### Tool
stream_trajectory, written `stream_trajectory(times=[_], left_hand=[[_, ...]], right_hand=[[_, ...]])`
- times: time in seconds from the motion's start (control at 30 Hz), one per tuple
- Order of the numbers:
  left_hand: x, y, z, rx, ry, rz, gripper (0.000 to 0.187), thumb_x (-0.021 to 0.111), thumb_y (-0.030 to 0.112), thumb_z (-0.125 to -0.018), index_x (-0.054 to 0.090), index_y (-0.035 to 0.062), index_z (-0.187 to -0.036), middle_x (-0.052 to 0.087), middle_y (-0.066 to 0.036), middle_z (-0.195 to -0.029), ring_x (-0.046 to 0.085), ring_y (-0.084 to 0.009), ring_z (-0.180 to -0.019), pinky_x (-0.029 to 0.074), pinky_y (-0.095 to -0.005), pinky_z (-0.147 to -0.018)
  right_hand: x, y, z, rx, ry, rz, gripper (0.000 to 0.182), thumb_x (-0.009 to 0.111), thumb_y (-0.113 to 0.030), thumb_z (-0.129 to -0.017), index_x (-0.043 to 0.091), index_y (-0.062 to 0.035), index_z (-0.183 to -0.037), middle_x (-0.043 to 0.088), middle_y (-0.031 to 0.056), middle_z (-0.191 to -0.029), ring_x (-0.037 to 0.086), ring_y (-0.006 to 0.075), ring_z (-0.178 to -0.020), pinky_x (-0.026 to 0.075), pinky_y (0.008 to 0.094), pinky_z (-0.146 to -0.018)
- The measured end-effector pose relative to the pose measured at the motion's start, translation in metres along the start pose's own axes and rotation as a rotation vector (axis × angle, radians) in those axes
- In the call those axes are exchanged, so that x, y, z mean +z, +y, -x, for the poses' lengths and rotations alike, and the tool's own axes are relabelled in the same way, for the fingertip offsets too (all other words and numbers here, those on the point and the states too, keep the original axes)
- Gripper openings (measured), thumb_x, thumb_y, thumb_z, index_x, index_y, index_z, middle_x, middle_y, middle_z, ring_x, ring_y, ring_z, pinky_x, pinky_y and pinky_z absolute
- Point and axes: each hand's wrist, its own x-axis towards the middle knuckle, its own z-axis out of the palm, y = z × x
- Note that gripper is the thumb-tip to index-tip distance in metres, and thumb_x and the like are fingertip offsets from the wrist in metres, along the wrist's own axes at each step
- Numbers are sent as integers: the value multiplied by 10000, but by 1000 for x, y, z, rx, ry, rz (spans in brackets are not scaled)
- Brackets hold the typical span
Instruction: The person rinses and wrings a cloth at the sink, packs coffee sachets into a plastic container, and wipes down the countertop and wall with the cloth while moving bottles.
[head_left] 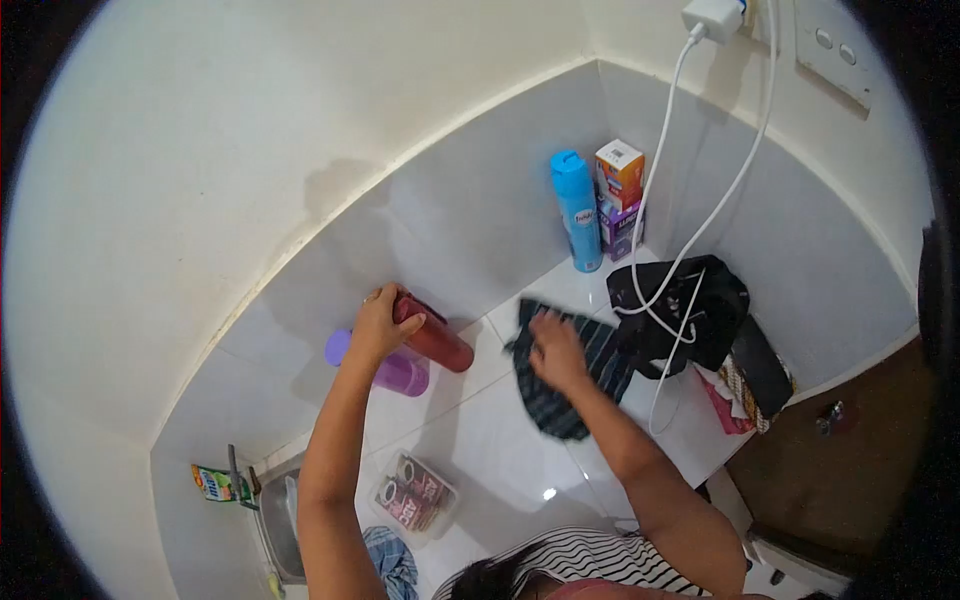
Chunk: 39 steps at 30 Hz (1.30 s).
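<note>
My left hand point(379, 322) is wrapped around the upper part of a dark red bottle point(440, 343), which stands near the tiled wall. Just beside it is a purple bottle point(402, 375), partly hidden behind my left wrist. My right hand point(556, 350), slightly blurred, has its fingers curled on a dark checked cloth point(585, 345) over the white tiled counter point(490, 430). The cloth hangs loosely below and around the hand, and its lower edge is smeared by motion.
A blue spray can point(577, 215) and two stacked boxes point(620, 180) stand in the corner. White cables point(745, 170) run down to a black bag point(690, 310). A clear container of packets point(413, 497), a bluish cloth point(390, 562) and a sink point(278, 525) are nearer my body.
</note>
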Motion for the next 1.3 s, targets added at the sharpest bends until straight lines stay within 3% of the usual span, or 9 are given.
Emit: stream_trajectory(times=[0.17, 0.27, 0.47, 0.57, 0.83, 1.0, 1.1, 1.17, 1.3], left_hand=[[-10, 21, 10, 19, 37, -20, 676, 813, 344, -676, 512, 40, -1199, 561, -222, -1148, 556, -389, -1048, 475, -447, -875], [-13, 35, 9, 158, 279, -222, 687, 805, 345, -685, 506, 32, -1218, 533, -205, -1211, 517, -382, -1113, 455, -449, -916], [-6, 109, -54, 529, 319, -11, 589, 766, 231, -730, 507, 34, -1222, 499, -167, -1270, 495, -388, -1125, 452, -445, -924], [11, 144, -89, 585, 299, -4, 575, 753, 188, -732, 503, 39, -1228, 498, -170, -1268, 493, -381, -1137, 450, -443, -936], [41, 191, -167, 616, 244, -4, 626, 748, 219, -739, 485, 27, -1274, 504, -199, -1268, 497, -398, -1149, 414, -441, -994], [78, 205, -200, 688, 225, 17, 720, 783, 277, -724, 444, 38, -1313, 492, -200, -1273, 494, -382, -1166, 432, -439, -994], [75, 221, -183, 563, 153, -46, 760, 826, 316, -667, 460, 54, -1279, 504, -223, -1236, 512, -366, -1147, 447, -444, -966], [78, 222, -178, 385, 47, 74, 746, 861, 336, -604, 492, 65, -1193, 570, -229, -1107, 566, -373, -1049, 485, -453, -878], [79, 195, -171, 422, 83, 130, 704, 873, 334, -577, 501, 62, -1109, 616, -219, -947, 602, -394, -929, 500, -464, -779]], right_hand=[[22, 30, -69, 324, 135, 224, 632, 537, -294, -866, 390, 26, -1391, 344, 217, -1473, 251, 347, -1403, 177, 467, -1151], [30, 31, -60, 245, 156, 224, 595, 548, -282, -858, 438, 42, -1344, 368, 223, -1451, 282, 361, -1383, 195, 470, -1147], [22, -20, 34, 160, 78, 206, 543, 519, -260, -881, 452, 14, -1345, 386, 184, -1456, 291, 328, -1391, 183, 482, -1147], [9, -10, 24, 199, 60, 112, 516, 497, -255, -906, 453, 2, -1350, 383, 161, -1465, 281, 294, -1402, 172, 485, -1149], [21, 28, -64, 287, 177, 223, 515, 499, -264, -900, 470, -1, -1341, 417, 167, -1434, 309, 298, -1377, 166, 450, -1154], [10, 19, -13, 166, 182, 107, 503, 529, -247, -874, 504, 15, -1304, 447, 189, -1404, 345, 326, -1351, 221, 463, -1135], [-13, 1, 29, 249, 105, 30, 531, 560, -257, -853, 499, 2, -1313, 448, 184, -1397, 359, 336, -1334, 248, 473, -1114], [-30, -10, 49, 318, 70, 70, 563, 595, -291, -841, 494, -12, -1319, 470, 178, -1328, 397, 341, -1258, 285, 477, -1070], [-37, -13, 59, 355, 53, 99, 624, 608, -327, -837, 450, -15, -1353, 447, 192, -1318, 392, 351, -1246, 281, 481, -1060]])
